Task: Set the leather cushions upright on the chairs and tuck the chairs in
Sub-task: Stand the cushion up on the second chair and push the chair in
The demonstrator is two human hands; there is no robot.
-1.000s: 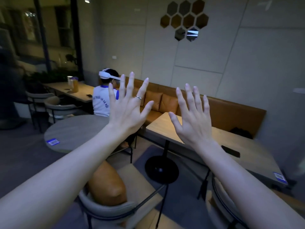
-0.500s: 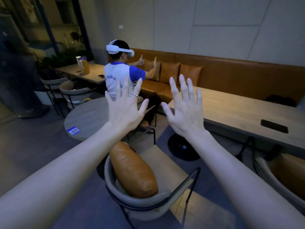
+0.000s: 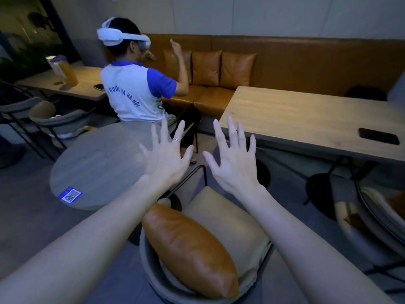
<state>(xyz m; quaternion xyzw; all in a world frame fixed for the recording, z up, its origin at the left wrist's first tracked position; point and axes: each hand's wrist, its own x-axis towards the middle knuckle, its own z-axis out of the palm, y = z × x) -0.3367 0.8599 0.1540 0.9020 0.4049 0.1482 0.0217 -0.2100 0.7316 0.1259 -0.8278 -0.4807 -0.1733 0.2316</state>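
Observation:
A tan leather cushion (image 3: 188,251) leans against the curved grey backrest of a chair (image 3: 230,227) right below me; the chair stands pulled out from the round grey table (image 3: 98,163). My left hand (image 3: 166,156) and my right hand (image 3: 232,163) hover side by side above the chair's far edge, fingers spread, holding nothing. Both are well apart from the cushion. At the right edge a second chair (image 3: 372,216) with a tan cushion (image 3: 396,202) shows, blurred.
A person in a white and blue shirt with a headset (image 3: 135,93) sits beyond the round table. A long wooden table (image 3: 306,119) with a black phone (image 3: 378,136) stands at right, before a tan bench (image 3: 285,60) with cushions. More chairs (image 3: 59,121) stand at left.
The view has tilted downward and moved closer to the chair. Both hands have come lower in the frame, still spread and holding nothing.

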